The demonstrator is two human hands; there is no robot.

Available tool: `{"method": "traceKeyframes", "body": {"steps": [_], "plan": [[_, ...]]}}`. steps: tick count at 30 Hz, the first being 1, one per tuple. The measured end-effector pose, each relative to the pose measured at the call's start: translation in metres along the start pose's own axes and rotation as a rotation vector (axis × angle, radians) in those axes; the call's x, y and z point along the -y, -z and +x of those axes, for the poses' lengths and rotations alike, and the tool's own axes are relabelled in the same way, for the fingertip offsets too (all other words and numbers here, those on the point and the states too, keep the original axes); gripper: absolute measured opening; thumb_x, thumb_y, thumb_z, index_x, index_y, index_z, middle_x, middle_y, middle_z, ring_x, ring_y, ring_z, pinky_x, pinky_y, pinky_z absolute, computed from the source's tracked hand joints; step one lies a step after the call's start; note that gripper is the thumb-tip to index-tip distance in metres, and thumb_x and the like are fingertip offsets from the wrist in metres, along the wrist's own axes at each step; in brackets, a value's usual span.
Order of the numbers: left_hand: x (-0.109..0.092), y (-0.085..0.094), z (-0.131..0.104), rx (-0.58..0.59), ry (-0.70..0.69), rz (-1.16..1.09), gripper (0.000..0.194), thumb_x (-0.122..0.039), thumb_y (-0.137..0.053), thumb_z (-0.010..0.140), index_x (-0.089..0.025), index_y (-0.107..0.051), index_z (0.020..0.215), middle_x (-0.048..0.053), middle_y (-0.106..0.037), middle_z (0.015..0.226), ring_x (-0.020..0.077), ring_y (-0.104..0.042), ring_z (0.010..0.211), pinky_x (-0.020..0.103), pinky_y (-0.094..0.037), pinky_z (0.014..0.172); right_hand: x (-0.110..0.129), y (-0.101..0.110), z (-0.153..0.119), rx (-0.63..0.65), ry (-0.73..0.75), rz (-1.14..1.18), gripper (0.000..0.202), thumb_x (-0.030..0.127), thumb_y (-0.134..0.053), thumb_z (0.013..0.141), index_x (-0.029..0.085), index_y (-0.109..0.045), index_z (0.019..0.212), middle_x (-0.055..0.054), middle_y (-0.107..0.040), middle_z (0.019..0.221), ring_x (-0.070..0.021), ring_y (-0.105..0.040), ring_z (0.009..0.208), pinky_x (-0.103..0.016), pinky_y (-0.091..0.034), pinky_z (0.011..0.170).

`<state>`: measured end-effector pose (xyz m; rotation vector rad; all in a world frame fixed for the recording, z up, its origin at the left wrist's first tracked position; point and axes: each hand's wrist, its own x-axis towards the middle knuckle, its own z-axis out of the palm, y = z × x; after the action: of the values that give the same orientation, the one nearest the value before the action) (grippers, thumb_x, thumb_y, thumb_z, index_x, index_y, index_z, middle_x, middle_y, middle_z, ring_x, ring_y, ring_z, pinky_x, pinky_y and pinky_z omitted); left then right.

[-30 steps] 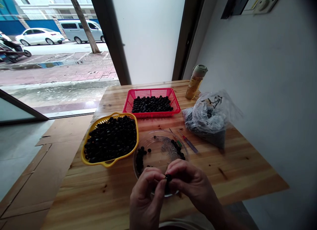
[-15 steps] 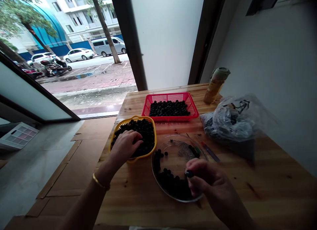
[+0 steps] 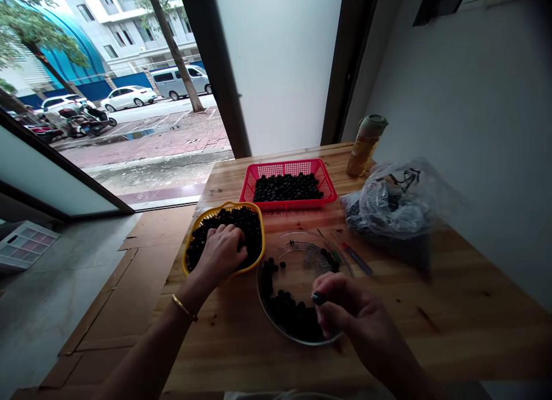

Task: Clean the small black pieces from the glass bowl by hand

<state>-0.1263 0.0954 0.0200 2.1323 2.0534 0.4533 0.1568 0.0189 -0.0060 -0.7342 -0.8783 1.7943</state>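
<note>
My left hand (image 3: 223,249) reaches down into a yellow basket (image 3: 261,239) full of small black round knobs (image 3: 202,239). Its fingers are curled, and their tips are hidden among the pieces, so what they grip does not show. Between thumb and fingertips, my right hand (image 3: 345,308) pinches a single small black knob (image 3: 318,298) with a pale line on it. That hand is over the right front side of a clear round tray (image 3: 269,316). More black pieces (image 3: 293,314) lie along the tray's near and left side, with a heap of thin clear or metallic bits (image 3: 316,259) farther back.
Behind stands a red basket (image 3: 288,206) of black pieces. A screwdriver-like tool (image 3: 357,258) lies right of the tray. Farther right are a clear plastic bag (image 3: 392,207) with dark contents and a bottle of amber liquid (image 3: 364,147). Everything rests on a wooden table (image 3: 388,354).
My left hand has pushed a little deeper and rightward within the yellow basket. My right hand keeps its pinch on the knob over the tray. The whole view has shifted slightly.
</note>
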Motion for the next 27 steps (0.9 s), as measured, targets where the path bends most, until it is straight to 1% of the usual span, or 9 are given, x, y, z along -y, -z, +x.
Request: {"method": "traceKeyframes", "body": {"steps": [3,6,10,12,15,18,22,25,27], "plan": [[-0.012,0.009,-0.019,-0.039,0.003,-0.166,0.010,-0.023,-0.064,0.079,-0.020,-0.068,0.088,0.009,-0.072,0.089,0.0321,-0.066,0.095,0.051,-0.048,0.095,-0.004,0.003,0.003,0.032,0.022,0.006,0.016,0.031,-0.089,0.083,0.023,-0.078,0.089,-0.001,-0.070,0.096,-0.0074,-0.066,0.061,-0.016,-0.058,0.054],[-0.036,0.009,-0.049,0.008,-0.038,-0.405,0.012,-0.031,-0.060,0.087,-0.022,-0.064,0.093,0.007,-0.075,0.091,0.0236,-0.071,0.085,0.036,-0.057,0.079,-0.005,0.005,0.005,0.086,0.047,-0.003,0.012,0.027,-0.087,0.086,0.023,-0.077,0.092,-0.002,-0.073,0.096,-0.0070,-0.067,0.060,-0.016,-0.058,0.055],[-0.077,-0.020,-0.087,0.061,0.010,-1.087,0.013,-0.026,-0.066,0.087,-0.023,-0.056,0.080,0.002,-0.068,0.080,0.0165,-0.066,0.073,0.026,-0.055,0.068,-0.005,0.002,0.006,0.146,0.070,-0.017,0.011,0.026,-0.085,0.088,0.023,-0.076,0.095,-0.001,-0.074,0.091,-0.0068,-0.068,0.060,-0.015,-0.058,0.056],[-0.094,-0.039,-0.097,0.096,0.075,-1.208,0.011,-0.027,-0.067,0.089,-0.022,-0.059,0.086,0.001,-0.066,0.078,0.0153,-0.063,0.068,0.025,-0.054,0.063,-0.004,0.001,0.010,0.135,0.074,-0.038,0.013,0.026,-0.085,0.087,0.022,-0.076,0.095,0.000,-0.075,0.085,-0.0081,-0.069,0.062,-0.017,-0.060,0.059],[-0.102,-0.055,-0.099,-0.045,0.077,-0.972,0.004,-0.022,-0.061,0.093,-0.021,-0.063,0.090,0.001,-0.066,0.079,0.0165,-0.063,0.069,0.026,-0.053,0.065,-0.001,0.009,0.018,-0.007,0.141,-0.069,0.016,0.027,-0.087,0.085,0.022,-0.075,0.095,0.001,-0.076,0.079,-0.0097,-0.073,0.066,-0.018,-0.061,0.066],[-0.089,-0.050,-0.091,-0.180,-0.041,-0.594,0.012,-0.015,-0.056,0.094,-0.021,-0.065,0.089,0.003,-0.069,0.084,0.0190,-0.066,0.076,0.028,-0.054,0.071,0.005,0.028,0.024,-0.117,0.252,-0.079,0.014,0.028,-0.084,0.088,0.023,-0.074,0.097,0.001,-0.077,0.079,-0.0111,-0.073,0.067,-0.019,-0.062,0.065],[-0.070,-0.045,-0.068,0.008,-0.176,-0.206,0.018,-0.011,-0.050,0.099,-0.019,-0.066,0.099,0.008,-0.074,0.097,0.0226,-0.073,0.088,0.033,-0.058,0.080,0.009,0.043,0.021,-0.099,0.268,-0.120,0.013,0.027,-0.083,0.089,0.023,-0.074,0.098,0.000,-0.076,0.081,-0.0121,-0.071,0.065,-0.020,-0.061,0.059],[-0.073,-0.054,-0.042,0.099,-0.191,-0.099,0.030,0.001,-0.048,0.095,-0.017,-0.068,0.107,0.013,-0.074,0.113,0.0252,-0.073,0.100,0.038,-0.058,0.090,0.006,0.039,0.016,-0.078,0.220,-0.116,0.013,0.030,-0.081,0.091,0.023,-0.073,0.098,0.001,-0.075,0.077,-0.0114,-0.069,0.062,-0.020,-0.059,0.058],[-0.079,-0.064,-0.025,0.150,-0.178,-0.038,0.027,0.001,-0.051,0.095,-0.014,-0.070,0.106,0.015,-0.073,0.113,0.0264,-0.074,0.098,0.040,-0.058,0.089,0.004,0.033,0.013,-0.070,0.197,-0.101,0.015,0.032,-0.081,0.091,0.022,-0.072,0.097,0.001,-0.074,0.075,-0.0120,-0.068,0.061,-0.021,-0.059,0.057]]}}
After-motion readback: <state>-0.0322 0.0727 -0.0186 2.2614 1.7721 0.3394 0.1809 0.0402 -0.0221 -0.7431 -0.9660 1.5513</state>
